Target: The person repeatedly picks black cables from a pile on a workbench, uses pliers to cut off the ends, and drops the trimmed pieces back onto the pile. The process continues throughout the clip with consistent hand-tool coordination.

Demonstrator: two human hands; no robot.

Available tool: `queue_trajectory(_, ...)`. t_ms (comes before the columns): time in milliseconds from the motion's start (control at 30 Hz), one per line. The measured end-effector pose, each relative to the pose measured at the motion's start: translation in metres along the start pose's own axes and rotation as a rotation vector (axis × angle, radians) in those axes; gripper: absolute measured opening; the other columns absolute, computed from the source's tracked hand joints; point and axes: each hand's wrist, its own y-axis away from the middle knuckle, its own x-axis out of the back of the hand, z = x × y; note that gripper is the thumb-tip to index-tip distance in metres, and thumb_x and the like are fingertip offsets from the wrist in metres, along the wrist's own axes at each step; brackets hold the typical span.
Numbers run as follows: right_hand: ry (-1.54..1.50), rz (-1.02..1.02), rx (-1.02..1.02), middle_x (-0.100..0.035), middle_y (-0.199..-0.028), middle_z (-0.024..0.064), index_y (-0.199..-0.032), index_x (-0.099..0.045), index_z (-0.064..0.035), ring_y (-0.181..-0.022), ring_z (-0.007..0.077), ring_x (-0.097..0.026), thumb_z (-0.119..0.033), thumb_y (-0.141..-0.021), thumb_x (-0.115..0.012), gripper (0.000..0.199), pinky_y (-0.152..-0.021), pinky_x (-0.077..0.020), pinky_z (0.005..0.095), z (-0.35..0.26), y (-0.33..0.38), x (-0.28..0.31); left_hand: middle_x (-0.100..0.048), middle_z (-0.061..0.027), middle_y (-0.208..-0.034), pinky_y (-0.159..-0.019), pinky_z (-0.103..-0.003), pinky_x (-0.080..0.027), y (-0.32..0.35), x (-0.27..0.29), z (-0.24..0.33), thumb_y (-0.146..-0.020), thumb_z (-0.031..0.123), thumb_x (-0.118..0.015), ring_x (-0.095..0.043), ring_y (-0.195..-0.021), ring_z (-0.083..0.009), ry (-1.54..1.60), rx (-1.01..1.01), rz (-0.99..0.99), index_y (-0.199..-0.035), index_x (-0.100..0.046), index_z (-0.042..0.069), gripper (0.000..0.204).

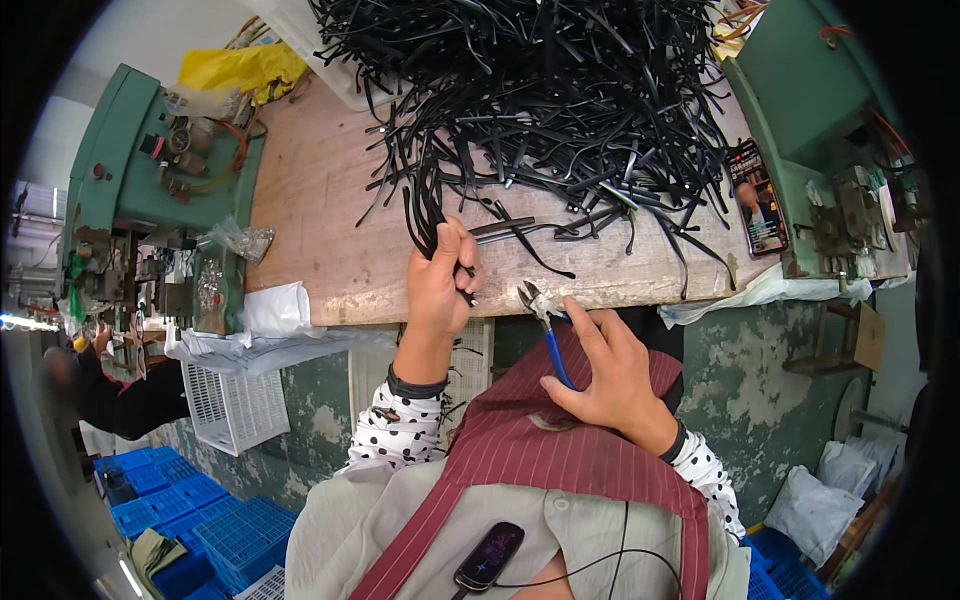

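A: Bench top (330,200) — bare wood, matt, worn w/ stains; front edge rough. Pile of black strips (560,90): looks like plastic, semi-gloss, smooth; some ends tipped w/ bright metal.

B: Agreed; the bundle of strips (428,215) gripped by the left hand (440,285) is the same glossy black plastic. Pliers (545,320) in the right hand (610,385): jaws dull steel, handles coated in smooth blue plastic.

A: Apron (560,440) — striped maroon cloth, matt; sleeves (405,430) soft dotted fabric.

B: Machines (130,150) painted green metal, paint chipped, greasy; crates (190,500) blue moulded plastic, matt. White basket (235,405): plastic too; wall below bench (740,380) rough, flaking paint.
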Motion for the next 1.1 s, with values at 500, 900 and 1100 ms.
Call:
queue_trajectory(500, -0.100, -0.007, 0.027, -0.059, -0.103, 0.0162, -0.147, -0.045, 0.0003, -0.088, 0.0302, -0.061, -0.028, -0.065, -0.085, 0.095, -0.076, -0.0517, 0.0383, -0.012, -0.010, 0.003, -0.051, -0.0020, -0.075, -0.045, -0.019, -0.031, 0.021, -0.050, -0.013, -0.104, 0.038, -0.055, -0.037, -0.052, -0.0054, -0.083, -0.285, 0.005, -0.091, -0.047, 0.009, 0.033)
queue_trajectory(900, -0.284, -0.160, -0.046, -0.056, -0.103, 0.0160, -0.149, -0.043, -0.0018, -0.086, 0.0320, -0.062, -0.024, -0.070, -0.084, 0.092, -0.075, -0.0536, 0.0403, -0.009, -0.006, 0.013, -0.046, 0.0032, -0.071, -0.046, -0.020, -0.032, 0.017, -0.043, 0.000, -0.107, 0.038, -0.047, -0.034, -0.047, -0.0034, 0.006, 0.033, -0.051, -0.091, -0.046, 0.013, 0.030)
queue_trajectory(1100, 0.040, -0.034, 0.113, -0.058, -0.103, 0.0156, -0.146, -0.048, -0.0046, -0.086, 0.0307, -0.060, -0.025, -0.065, -0.084, 0.091, -0.073, -0.0514, 0.0393, -0.005, -0.008, 0.019, -0.045, 0.0035, -0.068, -0.044, -0.020, -0.031, 0.012, -0.037, 0.003, -0.107, 0.039, -0.047, -0.033, -0.046, -0.0025, 0.106, 0.153, -0.228, -0.091, -0.048, 0.011, 0.032)
